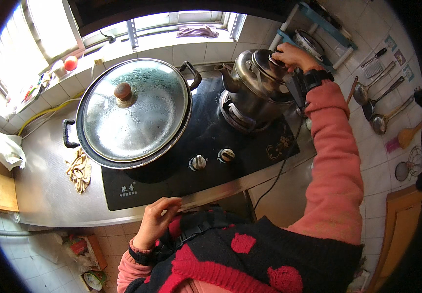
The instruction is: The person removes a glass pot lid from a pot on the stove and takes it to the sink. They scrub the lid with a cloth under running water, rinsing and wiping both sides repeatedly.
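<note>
My right hand (292, 56) is at the top of a stainless steel kettle (255, 82), its fingers closed on the knob of the kettle's lid. The kettle stands on the right burner (238, 117) of a black glass gas stove (159, 186). On the left side of the stove sits a wide black pan (137, 164) with two side handles, covered by a glass lid (141, 121) with a brown knob and droplets under it. My left hand (159, 218) is near my body by the counter's front edge, fingers loosely bent, holding nothing that shows. Two control knobs (213, 159) are at the stove's front.
A crumpled cloth (79, 170) lies on the steel counter (50, 194) left of the pan. Ladles (379, 122) and other utensils hang on the right wall. Behind the kettle stands a rack (321, 22) with bowls. A tomato (71, 63) sits on the window sill.
</note>
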Demonstrator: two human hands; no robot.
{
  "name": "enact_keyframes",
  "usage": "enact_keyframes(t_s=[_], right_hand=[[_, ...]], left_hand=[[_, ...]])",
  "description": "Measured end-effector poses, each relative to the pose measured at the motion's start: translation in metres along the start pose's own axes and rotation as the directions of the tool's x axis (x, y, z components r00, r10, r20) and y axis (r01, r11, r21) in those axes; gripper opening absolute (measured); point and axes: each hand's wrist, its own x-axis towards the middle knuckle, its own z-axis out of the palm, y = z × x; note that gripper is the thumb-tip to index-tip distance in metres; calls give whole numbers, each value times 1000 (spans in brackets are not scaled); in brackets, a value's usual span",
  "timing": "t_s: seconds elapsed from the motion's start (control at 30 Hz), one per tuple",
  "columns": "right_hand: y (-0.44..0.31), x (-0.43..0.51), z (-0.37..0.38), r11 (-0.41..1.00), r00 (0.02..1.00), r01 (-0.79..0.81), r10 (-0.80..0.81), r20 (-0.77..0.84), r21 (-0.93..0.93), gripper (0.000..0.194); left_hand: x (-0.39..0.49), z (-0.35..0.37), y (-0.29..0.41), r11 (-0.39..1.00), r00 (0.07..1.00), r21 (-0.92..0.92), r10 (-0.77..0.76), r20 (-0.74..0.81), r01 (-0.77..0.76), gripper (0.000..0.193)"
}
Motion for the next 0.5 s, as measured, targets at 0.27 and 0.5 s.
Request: enact_keyframes(t_s=[0.27, 0.5], right_hand=[[0, 3, -1, 991, 997, 50, -57, -56, -124, 38], [5, 5, 6, 995, 989, 70, -79, -127, -70, 38]], left_hand=[[-10, 1, 2, 1000, 999, 5, 26, -34, -26, 15], [-16, -1, -3, 1000, 1000, 2, 8, -23, -8, 16]])
